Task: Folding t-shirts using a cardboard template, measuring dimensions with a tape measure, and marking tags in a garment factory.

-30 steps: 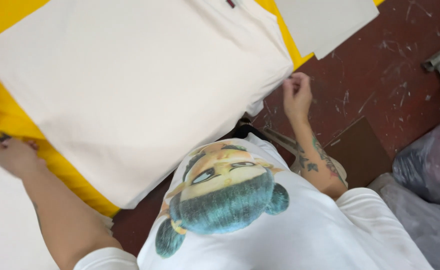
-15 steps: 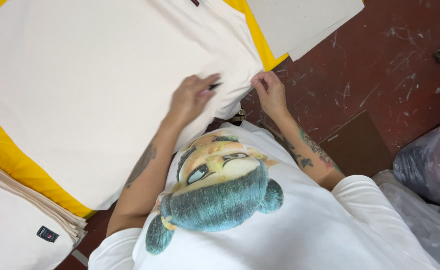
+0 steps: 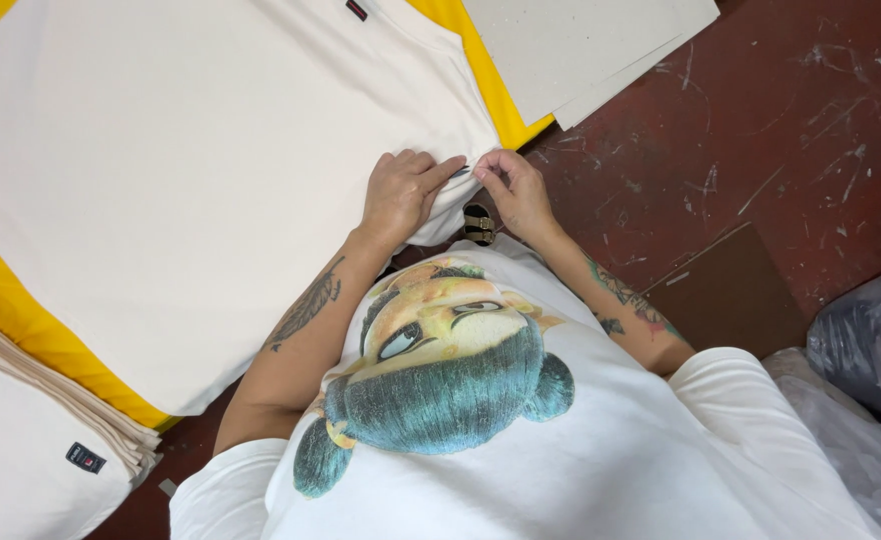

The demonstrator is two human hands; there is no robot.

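Cream cotton t-shirt [image 3: 191,170] lies flat on a yellow bench [image 3: 6,310], spread over most of the upper left of the head view, neck label end up near the top edge. Its lower right corner sits at the bench edge, just in front of the person's chest.

Left hand [image 3: 401,192] rests knuckles-up on that corner, fingers [image 3: 439,172] curled and pinching the hem. Right hand [image 3: 516,190] is right beside it, fingertips touching the left hand's, thumb and forefinger closed on the same bit of fabric edge. A small dark piece shows between the two pinches; too small to tell what it is. Both hands are clenched on the shirt, not released.

Around it:
- stack of folded cream shirts [image 3: 31,450] at lower left, touching the bench's yellow edge, dark label on the top one
- grey card sheets [image 3: 581,45] at upper right, overlapping the bench corner, just beyond the shirt's sleeve side
- red-brown floor [image 3: 761,130], scuffed with pale marks, on the right
- brown cardboard piece [image 3: 736,295] on the floor beside the right forearm
- plastic bags [image 3: 866,340] at far right, well apart from the hands

Person wears a white tee with a large printed cartoon face; both forearms tattooed.
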